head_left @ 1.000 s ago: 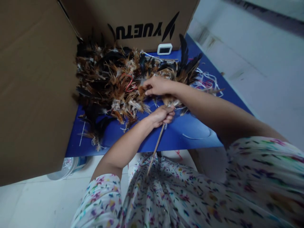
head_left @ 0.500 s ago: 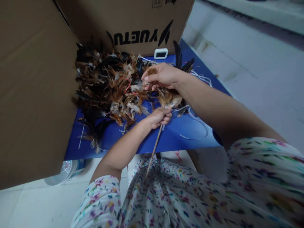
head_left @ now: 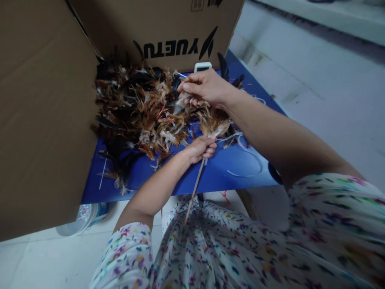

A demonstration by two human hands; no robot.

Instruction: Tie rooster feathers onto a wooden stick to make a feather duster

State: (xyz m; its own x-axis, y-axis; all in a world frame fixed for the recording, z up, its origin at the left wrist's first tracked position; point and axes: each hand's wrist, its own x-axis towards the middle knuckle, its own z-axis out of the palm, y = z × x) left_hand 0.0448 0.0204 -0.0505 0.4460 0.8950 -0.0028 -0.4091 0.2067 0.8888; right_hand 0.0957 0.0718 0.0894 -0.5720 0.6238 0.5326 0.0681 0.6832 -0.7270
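My left hand (head_left: 202,148) is closed around a thin wooden stick (head_left: 196,182) near the table's front edge. The stick's lower end slants down toward my lap. Just beyond that fist, a tuft of brown and cream feathers (head_left: 213,122) fans out at the stick's upper end. White plastic string (head_left: 246,148) trails right from beside the fist. Above the tuft hovers my right hand (head_left: 200,88), its thumb and fingers drawn together; whatever they pinch is hidden against the feathers behind. A large pile of brown and black feathers (head_left: 135,108) lies to the left.
A cardboard box (head_left: 120,24) stands at the back, and a brown cardboard panel (head_left: 42,120) walls off the left. A small white device (head_left: 203,65) sits against the box. Red string (head_left: 162,108) lies on the pile. A bucket (head_left: 87,218) is on the floor beneath the blue table (head_left: 180,186).
My right hand has risen slightly, away from the tuft, and now partly covers the white device. My left hand keeps its grip on the stick in nearly the same place.
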